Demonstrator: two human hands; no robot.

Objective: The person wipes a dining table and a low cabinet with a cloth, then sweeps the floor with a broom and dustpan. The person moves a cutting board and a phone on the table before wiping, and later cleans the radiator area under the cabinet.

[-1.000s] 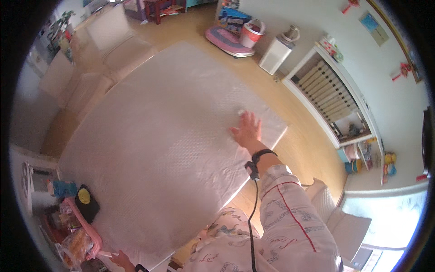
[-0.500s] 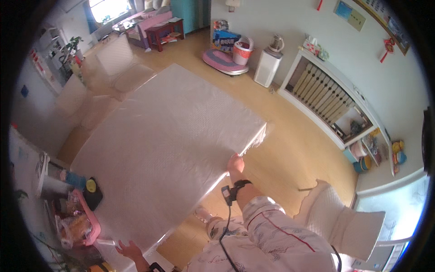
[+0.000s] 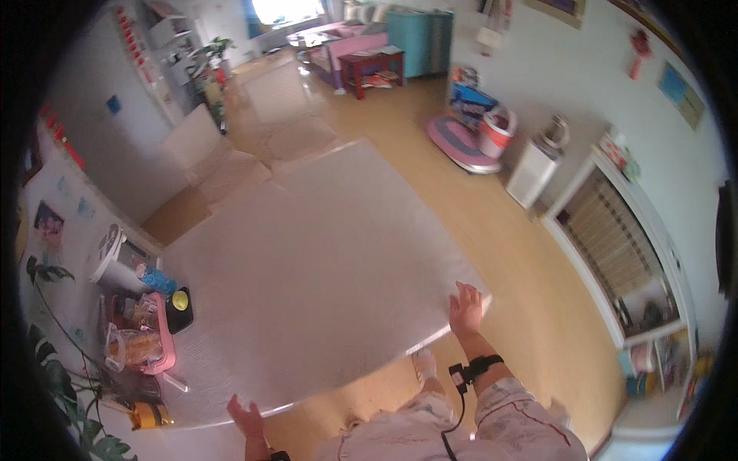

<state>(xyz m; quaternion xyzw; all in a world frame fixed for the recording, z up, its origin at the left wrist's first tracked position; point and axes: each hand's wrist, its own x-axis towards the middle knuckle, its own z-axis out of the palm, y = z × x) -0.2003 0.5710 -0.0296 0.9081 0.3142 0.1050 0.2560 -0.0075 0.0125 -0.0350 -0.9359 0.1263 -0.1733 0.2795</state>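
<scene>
A large table (image 3: 307, 253) with a pale, smooth cover stretches out in front of me. My right hand (image 3: 465, 309) lies at its right near corner, fingers apart and nothing held. By the table's near edge, toward the left, my left hand (image 3: 244, 417) has its fingers spread and is bare of anything; whether it touches the cover I cannot tell. A pink tray (image 3: 167, 342) at the left end bears a clear plastic bag (image 3: 134, 349) with brownish contents. Beside it are a blue bottle (image 3: 156, 279) and a yellow round thing (image 3: 180, 300) on a black pad.
Pale covered chairs (image 3: 227, 170) stand beyond the table's far left side. On the floor at the far right are a pink platform (image 3: 453, 146) with a red-and-white bucket (image 3: 496, 137) and a white box-shaped appliance (image 3: 533, 173). A leafy plant (image 3: 100, 430) hangs at lower left.
The view has swung, so the room sits differently in it. My right hand has moved along the table's edge to the near right corner. The left hand remains spread by the near edge.
</scene>
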